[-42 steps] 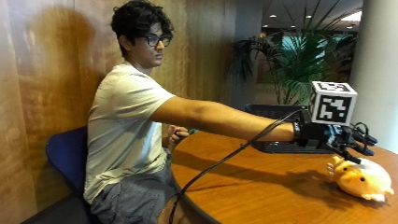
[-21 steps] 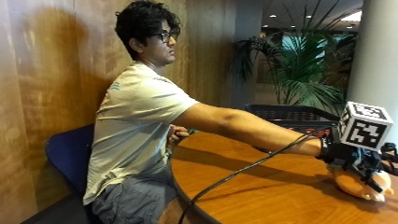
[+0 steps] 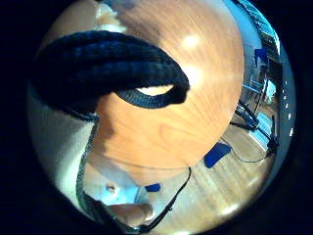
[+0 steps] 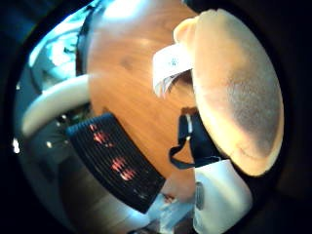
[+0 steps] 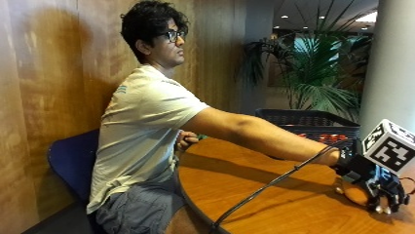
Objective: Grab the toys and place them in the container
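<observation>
Black-gloved right hand (image 5: 379, 187) lowered onto tan plush toy (image 5: 355, 192) on round wooden table (image 5: 272, 204), fingers curled around it for lifting toward black mesh basket (image 5: 305, 122) behind.

Wood-panelled wall (image 5: 45, 97), blue chair (image 5: 68, 161), potted palm (image 5: 317, 73)

gloved right hand (image 5: 379, 187) over plush toy (image 5: 355, 192) on round table (image 5: 272, 204)

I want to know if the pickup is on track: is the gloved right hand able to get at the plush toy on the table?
Probably yes: the gloved right hand is right over the plush toy on the table, and nothing lies between them.
</observation>
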Available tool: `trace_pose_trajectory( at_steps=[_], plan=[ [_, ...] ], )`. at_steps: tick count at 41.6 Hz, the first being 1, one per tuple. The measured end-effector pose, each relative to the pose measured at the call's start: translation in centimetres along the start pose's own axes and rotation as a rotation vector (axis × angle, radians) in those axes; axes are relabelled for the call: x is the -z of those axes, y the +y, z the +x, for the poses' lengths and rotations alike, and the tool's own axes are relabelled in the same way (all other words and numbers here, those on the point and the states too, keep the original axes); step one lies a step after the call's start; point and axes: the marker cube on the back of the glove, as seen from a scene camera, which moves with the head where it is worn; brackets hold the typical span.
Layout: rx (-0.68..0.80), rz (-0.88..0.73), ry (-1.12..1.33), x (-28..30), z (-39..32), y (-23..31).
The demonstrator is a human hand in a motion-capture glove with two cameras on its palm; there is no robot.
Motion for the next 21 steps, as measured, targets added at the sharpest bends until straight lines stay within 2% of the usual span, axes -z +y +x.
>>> trace_pose_trajectory(
  at_steps=[3,12,21],
  plan=[
    [-0.001,0.041,-0.02,0.2,0.1,0.0],
    [0.091,0.331,-0.029,0.9,0.0,0.3],
    [0.099,0.359,0.077,2.1,-1.6,2.2]
  ],
)
